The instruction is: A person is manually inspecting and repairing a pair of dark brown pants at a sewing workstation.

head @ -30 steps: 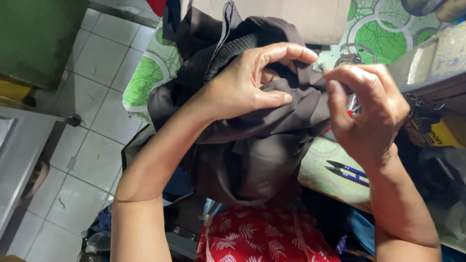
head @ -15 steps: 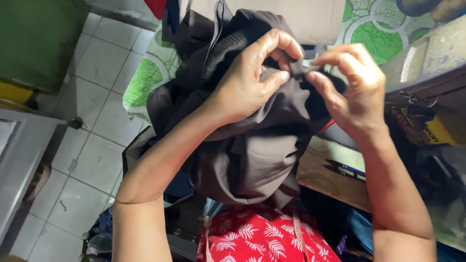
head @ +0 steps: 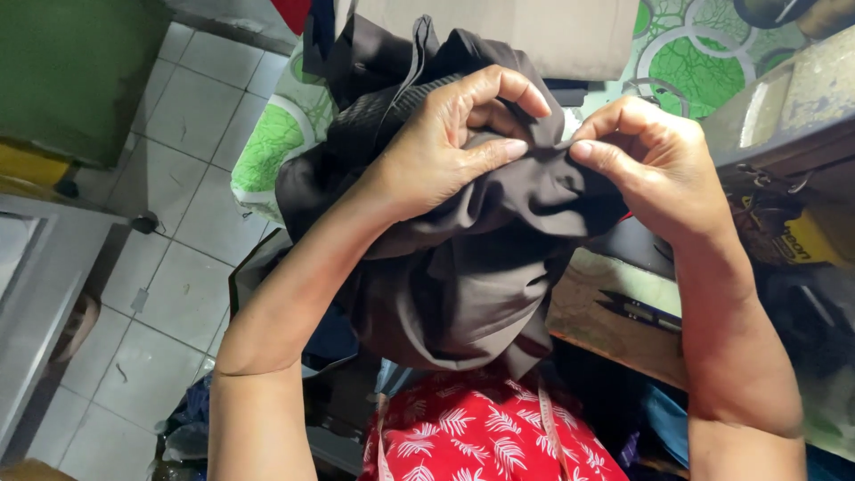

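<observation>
Both hands, left hand [head: 436, 151] and right hand [head: 655, 165], are clenched on a crumpled dark brown fabric garment [head: 463, 276], pinched between fingertips above a wooden table [head: 614, 334].

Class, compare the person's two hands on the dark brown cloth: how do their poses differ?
The left hand curls over the dark brown cloth with fingers bent above; the right hand comes in from the side, pinching with its thumb tip. Left knuckles arch high; right ones sit flatter. Both pinch the same fold.

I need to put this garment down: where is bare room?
Both the left hand and right hand pinch the dark grey fabric garment. A bare strip of wooden tabletop lies between the garment and the small dark thread snips. The table's right end is cluttered.
</observation>
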